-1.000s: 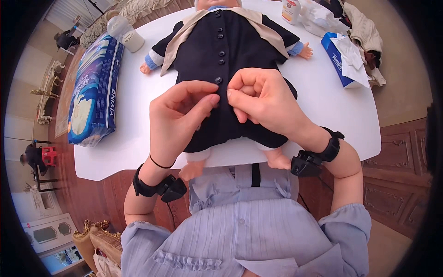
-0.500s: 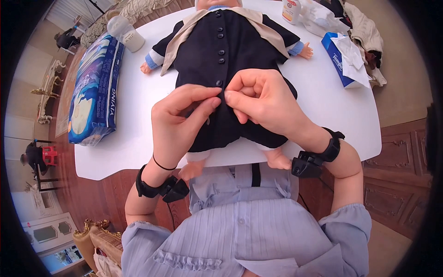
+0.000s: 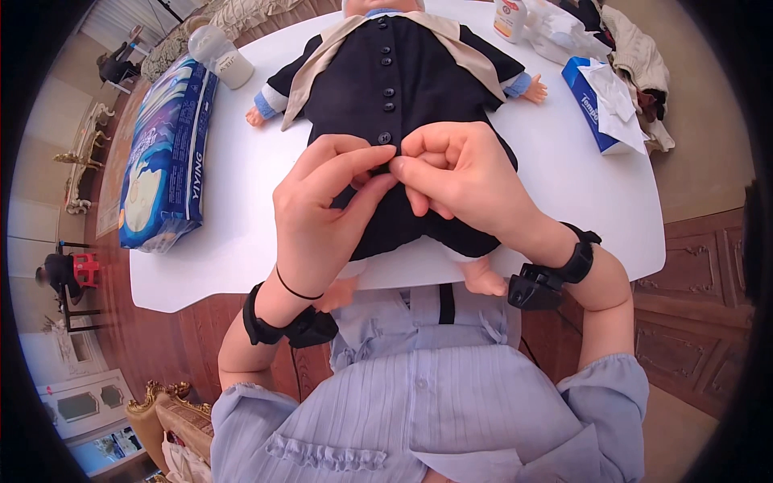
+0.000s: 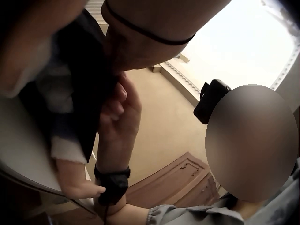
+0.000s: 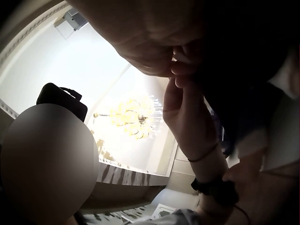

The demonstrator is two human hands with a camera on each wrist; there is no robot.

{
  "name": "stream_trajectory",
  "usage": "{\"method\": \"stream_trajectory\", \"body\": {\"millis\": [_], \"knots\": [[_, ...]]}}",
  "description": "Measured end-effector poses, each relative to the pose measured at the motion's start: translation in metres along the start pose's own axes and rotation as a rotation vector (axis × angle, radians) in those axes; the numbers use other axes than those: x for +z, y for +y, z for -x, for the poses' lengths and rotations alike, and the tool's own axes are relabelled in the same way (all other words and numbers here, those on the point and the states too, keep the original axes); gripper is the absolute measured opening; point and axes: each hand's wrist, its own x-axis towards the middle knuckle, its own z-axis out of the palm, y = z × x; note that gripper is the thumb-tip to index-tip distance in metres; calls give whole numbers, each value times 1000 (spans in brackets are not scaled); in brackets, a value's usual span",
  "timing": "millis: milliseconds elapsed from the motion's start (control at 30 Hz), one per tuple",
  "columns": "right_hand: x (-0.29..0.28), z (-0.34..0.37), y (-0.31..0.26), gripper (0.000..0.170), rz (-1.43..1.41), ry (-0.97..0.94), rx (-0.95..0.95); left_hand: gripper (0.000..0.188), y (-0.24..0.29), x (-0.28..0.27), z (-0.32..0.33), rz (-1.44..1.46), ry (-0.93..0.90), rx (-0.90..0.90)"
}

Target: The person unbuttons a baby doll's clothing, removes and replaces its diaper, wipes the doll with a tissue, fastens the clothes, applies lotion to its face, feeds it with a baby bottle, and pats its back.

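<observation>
A doll in a black buttoned garment with beige lapels lies on its back on the white table. Both hands meet at the garment's front edge, just below a dark button. The left hand pinches the cloth there between thumb and index finger. Touching its fingertips, the right hand pinches the same edge, its other fingers curled. Whatever lies between the fingertips is hidden. Dark cloth fills part of the left wrist view, and the left hand shows in the right wrist view.
On the white table, a blue diaper pack and a bottle stand at the left. A blue tissue box, a white bottle and a crumpled plastic bag are at the right. Clothes hang over the right edge.
The left hand has moved right and its fingertips now meet the right hand's at the garment edge. The right hand has barely moved.
</observation>
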Motion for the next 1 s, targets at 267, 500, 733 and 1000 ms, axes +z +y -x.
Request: {"method": "stream_trajectory", "body": {"millis": [267,500,733,1000], "knots": [[3,2,1,14,-44,32,-49,15,1,-6,4,422,-29,-360],[6,1,1,14,2,68,-106,17,4,-4,4,153,8,-267],[-16,32,-29,18,431,-319,219,9,-7,-21,0,-54,-247,-87],[-103,190,69,18,-410,-1014,714,23,-47,-32,-13,-74,-35,-81]]}}
